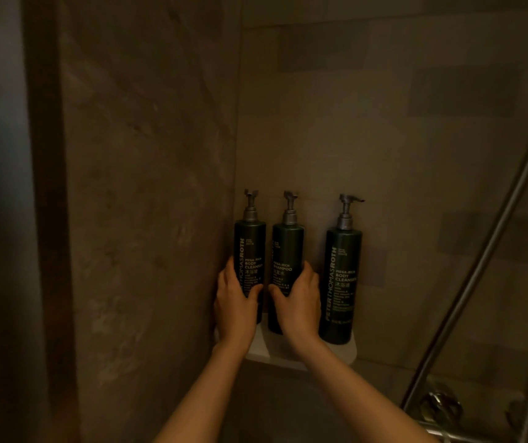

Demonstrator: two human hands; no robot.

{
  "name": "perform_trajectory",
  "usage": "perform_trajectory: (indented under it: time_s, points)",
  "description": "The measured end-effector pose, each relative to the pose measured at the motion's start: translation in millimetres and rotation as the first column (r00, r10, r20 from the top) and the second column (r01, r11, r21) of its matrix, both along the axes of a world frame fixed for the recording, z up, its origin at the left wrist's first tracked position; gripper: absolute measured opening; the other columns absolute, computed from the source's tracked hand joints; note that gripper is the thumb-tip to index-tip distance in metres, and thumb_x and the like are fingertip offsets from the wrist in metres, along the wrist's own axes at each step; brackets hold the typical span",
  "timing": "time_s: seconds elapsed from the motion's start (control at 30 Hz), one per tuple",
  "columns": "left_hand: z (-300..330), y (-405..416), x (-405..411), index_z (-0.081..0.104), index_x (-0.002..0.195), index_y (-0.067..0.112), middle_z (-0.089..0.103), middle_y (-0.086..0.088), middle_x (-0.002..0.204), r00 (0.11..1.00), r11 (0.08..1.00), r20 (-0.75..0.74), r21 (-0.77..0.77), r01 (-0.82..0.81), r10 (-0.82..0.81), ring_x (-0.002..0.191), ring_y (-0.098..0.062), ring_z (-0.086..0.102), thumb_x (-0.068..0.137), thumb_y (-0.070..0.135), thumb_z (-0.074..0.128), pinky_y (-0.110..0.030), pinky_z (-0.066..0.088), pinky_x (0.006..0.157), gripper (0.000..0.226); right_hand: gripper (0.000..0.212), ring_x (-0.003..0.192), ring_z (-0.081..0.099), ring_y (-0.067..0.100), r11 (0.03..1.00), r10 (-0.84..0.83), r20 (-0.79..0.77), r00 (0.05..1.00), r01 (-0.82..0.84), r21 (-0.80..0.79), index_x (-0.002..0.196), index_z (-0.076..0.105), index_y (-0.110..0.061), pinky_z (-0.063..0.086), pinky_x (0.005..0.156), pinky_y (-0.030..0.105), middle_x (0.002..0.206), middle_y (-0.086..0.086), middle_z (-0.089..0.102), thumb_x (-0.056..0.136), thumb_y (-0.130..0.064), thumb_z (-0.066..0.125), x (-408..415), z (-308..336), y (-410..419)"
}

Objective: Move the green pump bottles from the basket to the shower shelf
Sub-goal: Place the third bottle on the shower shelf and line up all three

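Note:
Three dark green pump bottles stand upright in a row on the white corner shower shelf. My left hand is wrapped around the lower part of the left bottle, which sits against the side wall. My right hand grips the middle bottle low on its body. The right bottle stands apart from both hands, its pump spout turned to the right. The basket is out of view.
Brown stone walls meet in the corner behind the shelf. A metal shower rail slants up on the right, with chrome tap fittings below it. A dark door edge runs down the left side.

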State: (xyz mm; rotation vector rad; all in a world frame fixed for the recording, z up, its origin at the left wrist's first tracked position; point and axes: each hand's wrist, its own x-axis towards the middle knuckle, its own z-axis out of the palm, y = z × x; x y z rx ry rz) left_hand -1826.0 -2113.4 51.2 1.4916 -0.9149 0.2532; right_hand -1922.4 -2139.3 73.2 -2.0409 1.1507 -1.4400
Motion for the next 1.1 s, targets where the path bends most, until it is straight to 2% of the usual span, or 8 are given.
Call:
perform_trajectory:
  time_s: [0.5,0.63,0.8,0.93,1.0,1.1]
  points:
    - [0.3,5.3,6.7,0.031,0.143,0.017,0.046,-0.008,0.136,0.999,0.999,-0.002,-0.008,0.053,-0.053,0.120,-0.021,0.047,0.081,0.014,0.068,-0.025,0.035,0.092,0.073,0.065,0.114,0.054,0.021,0.998,-0.001,-0.020,1.000,0.000,-0.057,0.138,0.035,-0.010,0.047,0.089,0.031,0.128,0.007,0.050,0.085,-0.031,0.066,-0.1,2.0,-0.7]
    - [1.7,6.1,7.2,0.031,0.144,0.016,0.046,-0.008,0.135,0.999,0.998,-0.001,0.012,0.054,-0.054,0.120,-0.022,0.047,0.081,0.014,0.067,-0.029,0.037,0.094,0.072,0.065,0.115,0.054,0.022,0.998,-0.007,-0.015,1.000,0.006,-0.060,0.137,0.036,-0.010,0.047,0.090,0.032,0.128,0.008,0.050,0.084,-0.032,0.066,0.5,1.8,-0.3]
    - [2.1,5.7,6.0,0.030,0.144,0.015,0.045,-0.009,0.137,0.999,0.999,-0.001,0.019,0.038,-0.038,0.121,-0.023,0.047,0.081,0.015,0.067,-0.027,0.035,0.093,0.073,0.065,0.116,0.053,0.022,0.998,0.003,-0.008,1.000,-0.003,-0.058,0.136,0.036,-0.011,0.046,0.091,0.032,0.129,0.007,0.049,0.083,-0.031,0.068,0.2,1.8,-1.5]
    - [3.2,8.8,3.6,0.028,0.145,0.015,0.043,-0.009,0.139,0.999,0.998,-0.013,0.036,0.051,-0.050,0.123,-0.023,0.045,0.081,0.015,0.068,-0.026,0.034,0.094,0.075,0.075,0.119,0.050,0.022,0.999,0.020,-0.017,1.000,-0.020,-0.044,0.141,0.030,-0.010,0.045,0.094,0.032,0.132,0.008,0.044,0.082,-0.034,0.069,-2.2,1.3,3.1]
    - [5.3,13.8,-0.8,0.026,0.145,0.014,0.041,-0.009,0.140,0.999,0.998,-0.019,0.035,0.049,-0.048,0.124,-0.023,0.043,0.080,0.014,0.068,-0.028,0.035,0.097,0.077,0.080,0.122,0.047,0.021,0.998,0.037,-0.020,0.999,-0.037,-0.051,0.142,0.027,-0.010,0.043,0.097,0.031,0.135,0.008,0.042,0.081,-0.036,0.070,-5.9,1.7,8.7]
    - [4.0,24.9,-14.6,0.029,0.143,0.011,0.038,-0.010,0.141,0.999,1.000,0.029,0.000,-0.020,0.020,0.128,-0.024,0.039,0.081,0.010,0.065,-0.032,0.033,0.104,0.072,0.076,0.126,0.043,0.018,0.991,0.052,-0.007,0.999,-0.053,-0.122,0.142,0.028,-0.012,0.040,0.098,0.028,0.138,0.005,0.041,0.082,-0.033,0.070,-18.0,-1.3,19.1]
